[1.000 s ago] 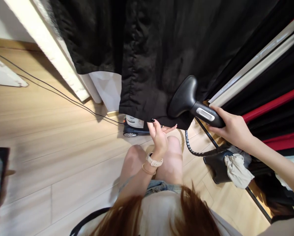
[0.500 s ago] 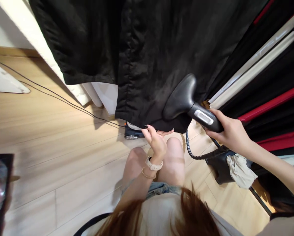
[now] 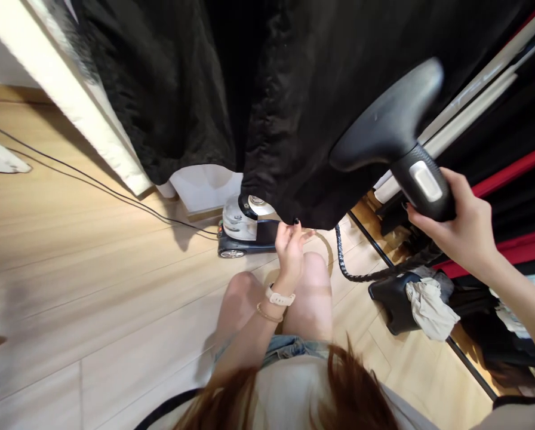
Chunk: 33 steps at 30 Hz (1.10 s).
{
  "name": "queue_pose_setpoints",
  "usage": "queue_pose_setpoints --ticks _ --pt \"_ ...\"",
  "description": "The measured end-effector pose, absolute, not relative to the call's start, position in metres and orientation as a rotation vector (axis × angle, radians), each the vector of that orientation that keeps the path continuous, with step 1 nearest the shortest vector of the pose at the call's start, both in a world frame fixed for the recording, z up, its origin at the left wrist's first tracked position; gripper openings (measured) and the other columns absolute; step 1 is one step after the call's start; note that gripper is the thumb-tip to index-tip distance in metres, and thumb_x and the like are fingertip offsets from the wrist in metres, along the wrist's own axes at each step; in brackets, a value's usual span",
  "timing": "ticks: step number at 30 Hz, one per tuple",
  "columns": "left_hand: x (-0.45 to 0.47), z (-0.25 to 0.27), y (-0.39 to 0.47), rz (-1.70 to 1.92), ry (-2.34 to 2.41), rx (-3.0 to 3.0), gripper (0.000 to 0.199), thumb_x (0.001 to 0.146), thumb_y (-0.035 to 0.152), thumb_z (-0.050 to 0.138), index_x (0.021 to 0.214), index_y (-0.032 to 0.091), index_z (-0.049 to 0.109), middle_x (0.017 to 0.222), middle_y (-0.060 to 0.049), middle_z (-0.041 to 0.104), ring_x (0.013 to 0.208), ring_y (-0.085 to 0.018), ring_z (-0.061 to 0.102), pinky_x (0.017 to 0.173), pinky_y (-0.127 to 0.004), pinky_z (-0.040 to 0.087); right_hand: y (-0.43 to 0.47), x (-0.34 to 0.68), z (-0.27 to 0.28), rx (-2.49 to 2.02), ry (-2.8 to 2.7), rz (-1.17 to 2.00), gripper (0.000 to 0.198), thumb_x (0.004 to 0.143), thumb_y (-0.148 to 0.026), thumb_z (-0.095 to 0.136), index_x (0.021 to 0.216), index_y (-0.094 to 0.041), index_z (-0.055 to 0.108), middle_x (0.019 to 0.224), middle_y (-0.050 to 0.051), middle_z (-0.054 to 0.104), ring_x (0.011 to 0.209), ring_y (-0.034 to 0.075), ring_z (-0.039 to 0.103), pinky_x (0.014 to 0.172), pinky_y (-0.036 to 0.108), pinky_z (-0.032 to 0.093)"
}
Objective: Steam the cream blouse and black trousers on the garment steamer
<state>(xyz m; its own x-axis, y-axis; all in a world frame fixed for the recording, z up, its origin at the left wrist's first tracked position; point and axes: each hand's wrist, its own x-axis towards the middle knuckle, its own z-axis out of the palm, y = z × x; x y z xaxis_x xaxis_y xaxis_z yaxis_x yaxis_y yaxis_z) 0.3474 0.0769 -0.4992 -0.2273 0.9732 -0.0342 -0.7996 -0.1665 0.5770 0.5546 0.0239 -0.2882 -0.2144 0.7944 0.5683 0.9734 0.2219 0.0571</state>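
Black trousers (image 3: 303,137) hang in front of me, two legs with gathered side seams. My left hand (image 3: 291,248) pinches the bottom hem of the right-side leg, thumb and fingers closed on the cloth. A black garment steamer head (image 3: 388,125) is in my right hand (image 3: 467,230), which wraps around its handle below a silver button. The steamer head is raised to the right of the leg; whether it touches the cloth I cannot tell. Its braided hose (image 3: 352,276) loops down behind. On the floor behind the hem stands the steamer base (image 3: 240,230) with a clear water tank.
Thin power cords (image 3: 115,194) cross the wooden floor on the left. Dark, red and white garments (image 3: 513,173) hang close at right. A black stool (image 3: 390,301) with a crumpled pale cloth (image 3: 431,307) stands below them. A white post (image 3: 70,101) rises at left.
The steamer head has moved up and right, away from the hem and closer to me. My left hand keeps its pinch, the hem slightly raised, and more of the steamer base shows.
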Motion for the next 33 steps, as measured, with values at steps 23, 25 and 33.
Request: queue_pose_setpoints --ticks 23,25,33 --pt "0.358 -0.483 0.063 1.732 0.655 0.535 0.044 0.083 0.048 0.077 0.097 0.024 0.043 0.07 0.009 0.039 0.055 -0.006 0.047 0.069 -0.035 0.067 0.008 0.561 -0.324 -1.756 -2.365 -0.403 0.057 0.085 -0.041 0.065 0.138 -0.023 0.053 0.103 0.008 0.075 0.08 0.029 0.073 0.067 0.034 0.054" --pt "0.36 -0.482 0.064 1.745 0.661 0.545 0.044 0.085 0.049 0.075 0.094 0.024 0.04 0.067 0.01 0.037 0.051 -0.005 0.041 0.069 -0.036 0.067 0.008 0.562 -0.325 -1.779 -2.307 -0.454 0.059 0.085 -0.042 0.065 0.139 -0.023 0.052 0.104 0.008 0.075 0.082 0.03 0.073 0.067 0.035 0.054" --pt "0.361 -0.481 0.062 1.782 0.677 0.546 0.039 0.092 0.044 0.068 0.091 0.025 0.034 0.067 0.011 0.035 0.052 -0.004 0.037 0.075 -0.038 0.067 0.007 0.565 -0.32 -1.813 -2.265 -0.635 0.061 0.086 -0.042 0.064 0.141 -0.019 0.051 0.111 0.012 0.074 0.086 0.031 0.073 0.064 0.034 0.052"
